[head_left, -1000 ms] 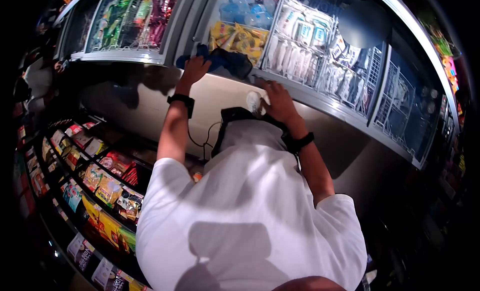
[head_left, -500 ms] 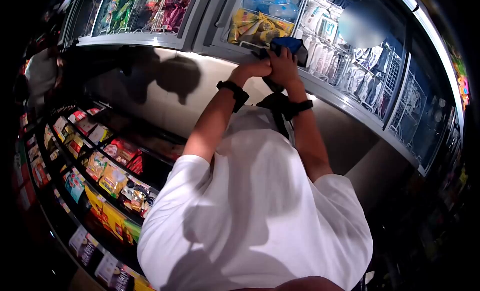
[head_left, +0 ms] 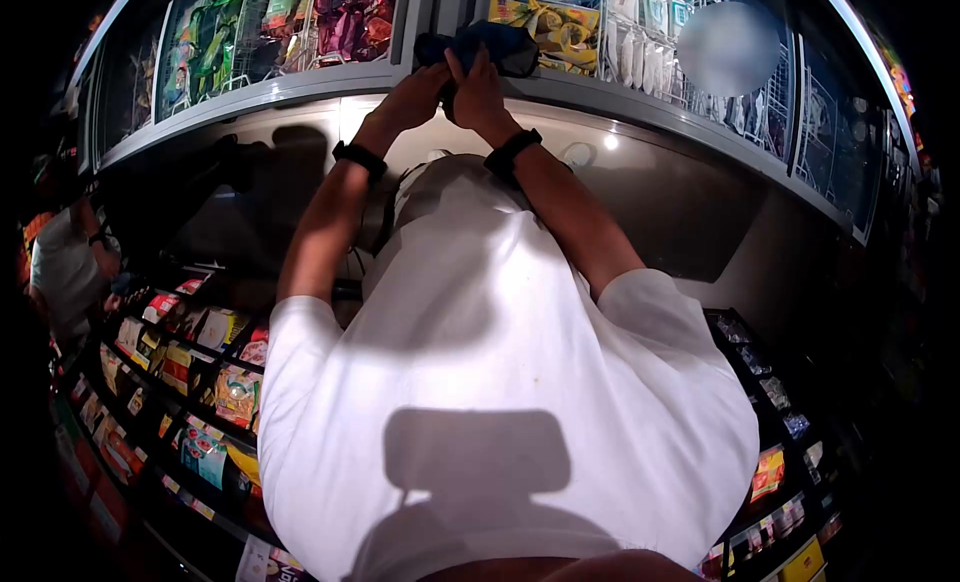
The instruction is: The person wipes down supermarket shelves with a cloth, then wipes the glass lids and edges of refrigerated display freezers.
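Observation:
A dark blue cloth (head_left: 505, 50) lies bunched at the front rim of a glass-topped freezer (head_left: 610, 92). My right hand (head_left: 478, 94) grips its near side, with fingers stretched forward over the folds. Close beside it, my left hand (head_left: 412, 97) is closed at the cloth's lower left part, its fingertips almost meeting the right hand. A dark end of the cloth hangs between the two hands. Black bands circle both wrists. The exact grip of the left fingers is partly hidden.
Under the freezer glass are yellow packs (head_left: 555, 30), white packs (head_left: 650, 52) and red-purple packs (head_left: 355, 22) in wire baskets. Shelves of packaged food (head_left: 235, 397) stand behind on the left, more on the right. Another person in a white top (head_left: 65, 267) is at the far left.
Both hands and the cloth have shifted left along the freezer rim, to the frame between two glass sections. The view has turned, bringing the right-hand shelves and the other person into clearer sight.

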